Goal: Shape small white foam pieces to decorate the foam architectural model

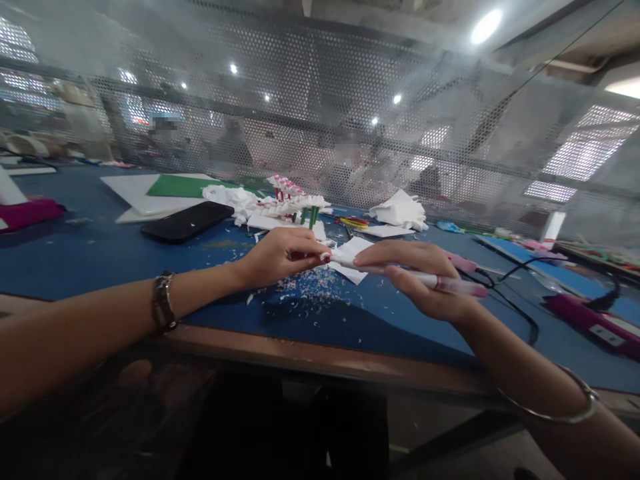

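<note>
My left hand [273,259] is closed in a pinch above the blue table, with a small white piece with a dark red mark [325,258] at its fingertips. In my right hand [433,283] lies a slim pen-like tool, white with a translucent pink end [463,287]. Its tip points left towards the small piece; whether they touch I cannot tell. White shavings [320,288] are scattered below my hands. Behind them lies a folded white paper [356,257]. Just beyond stand small white pieces on green sticks [313,217], with pink-spotted ones [284,185] near them.
A black phone [190,222] and a green sheet [183,186] lie to the left. Crumpled white tissue [400,212] sits at the back. Black cable [533,327] and a purple box [595,327] are at right. A perforated partition [280,100] rises behind the table [100,260].
</note>
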Available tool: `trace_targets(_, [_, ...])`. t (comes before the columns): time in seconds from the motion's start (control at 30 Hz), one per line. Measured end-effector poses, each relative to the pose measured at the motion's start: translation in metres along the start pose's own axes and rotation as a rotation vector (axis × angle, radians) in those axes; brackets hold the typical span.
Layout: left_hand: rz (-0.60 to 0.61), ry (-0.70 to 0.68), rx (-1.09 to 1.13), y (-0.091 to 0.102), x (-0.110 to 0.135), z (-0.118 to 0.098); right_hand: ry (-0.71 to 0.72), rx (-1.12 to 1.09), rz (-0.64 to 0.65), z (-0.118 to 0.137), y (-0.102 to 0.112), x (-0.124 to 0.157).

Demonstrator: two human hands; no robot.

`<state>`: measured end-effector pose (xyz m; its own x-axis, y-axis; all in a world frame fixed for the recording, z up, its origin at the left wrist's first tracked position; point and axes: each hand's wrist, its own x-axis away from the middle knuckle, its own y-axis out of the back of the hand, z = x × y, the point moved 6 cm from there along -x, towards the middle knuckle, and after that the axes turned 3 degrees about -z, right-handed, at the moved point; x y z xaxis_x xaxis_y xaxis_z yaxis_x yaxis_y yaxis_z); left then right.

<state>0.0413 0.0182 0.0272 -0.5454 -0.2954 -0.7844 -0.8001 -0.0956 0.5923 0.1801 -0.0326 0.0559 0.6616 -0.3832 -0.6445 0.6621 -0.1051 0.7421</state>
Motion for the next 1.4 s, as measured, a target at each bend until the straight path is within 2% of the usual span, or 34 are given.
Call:
trace_targets(0.3, [-0.036, -0.015, -0.011, 0.0022, -0.0008, -0.0017, -0.021, 0.023, -0.011, -0.0002, 0.0021, 0.0002])
trace_targets(0.77, [-0.042, -0.028, -0.018, 0.0022, -0.0012, -0.0035, 0.025, 0.053, -0.019, 0.0037, 0.0021, 0.0004])
trace_targets(0.97, [0.077, -0.008, -0.017, -0.0036, -0.0009, -0.0055, 0.025, 0.07, -0.07, 0.0055, 0.0046, 0.0003])
trace_targets(1.07, [0.124, -0.004, -0.008, -0.0056, -0.0004, -0.0064, 0.032, 0.072, -0.043, 0.0059, 0.0029, -0.0003])
trace_targets(1.4, [0.113, 0.032, -0.027, -0.0038, -0.0008, -0.0045, 0.033, 0.069, -0.029, 0.0061, 0.0023, -0.0004])
